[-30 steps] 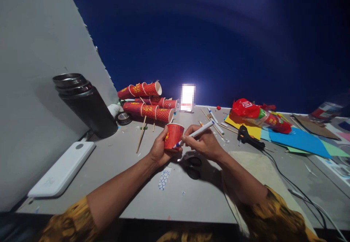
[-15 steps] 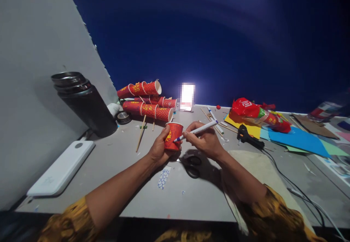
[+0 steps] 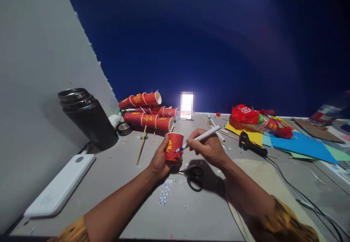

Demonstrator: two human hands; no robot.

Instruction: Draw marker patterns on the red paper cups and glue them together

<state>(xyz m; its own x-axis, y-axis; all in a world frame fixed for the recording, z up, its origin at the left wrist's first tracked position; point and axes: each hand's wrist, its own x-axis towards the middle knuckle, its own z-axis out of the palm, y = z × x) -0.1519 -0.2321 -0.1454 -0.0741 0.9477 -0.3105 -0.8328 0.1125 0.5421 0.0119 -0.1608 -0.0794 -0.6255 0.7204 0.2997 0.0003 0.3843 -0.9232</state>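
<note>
My left hand (image 3: 160,160) is wrapped round a small red paper cup (image 3: 173,146) with a gold pattern, holding it upright above the grey table (image 3: 115,176). My right hand (image 3: 209,147) grips a white marker (image 3: 202,137), whose blue tip touches the cup's right side. Under my hands lie black-handled scissors (image 3: 194,178) and a small paper piece with blue scale marks (image 3: 164,192).
Stacked red cups (image 3: 147,110) lie at the back beside a black flask (image 3: 89,118). A white slab (image 3: 58,185) sits at left. A black glue gun (image 3: 250,144) with its cord, coloured paper sheets (image 3: 298,141), a red plastic bag (image 3: 254,118), sticks and markers fill the right.
The view has tilted, so everything sits lower in the frame. Both hands still hold cup and marker together; the marker tip stays at the cup's side.
</note>
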